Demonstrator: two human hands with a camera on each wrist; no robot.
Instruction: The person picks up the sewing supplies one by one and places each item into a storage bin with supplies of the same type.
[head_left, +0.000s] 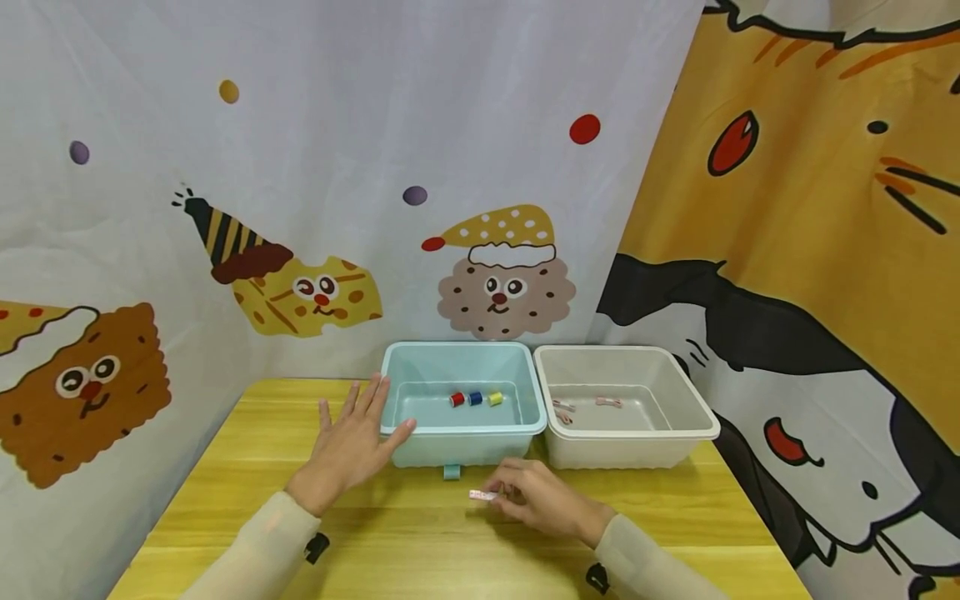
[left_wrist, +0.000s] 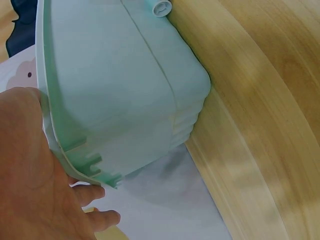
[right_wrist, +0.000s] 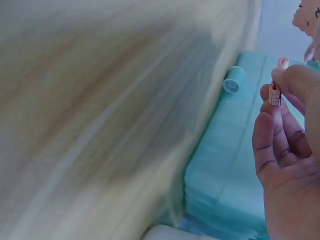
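A yellow wood-grain desk (head_left: 405, 550) stands against a pale curtain (head_left: 315, 125) printed with cartoon snacks in party hats; right of the blue bin (head_left: 468, 451), large cartoon animals cover a second cloth (head_left: 765, 217). Inside the blue bin, a red spool (head_left: 457, 400), a dark blue spool (head_left: 476, 398) and a yellow spool (head_left: 495, 399) lie in a row. Just right of the blue bin, the white bin (head_left: 626, 455) holds a few pink pieces (head_left: 609, 402). The left hand (head_left: 348, 458) lies at the blue bin's left rim, fingers extended, its grip holding nothing. In front of the blue bin, the right hand (head_left: 543, 498) pinches a pink bundle (head_left: 482, 495), its grip closed around the middle. Only the head view shows the spools. The left wrist view adds notched ribs (left_wrist: 90, 161) under the blue bin's rim; both wrist views show the tab (head_left: 452, 472) at its base as a round, hollow end. The right wrist view shows both ends of the bundle poking past thumb and fingers.
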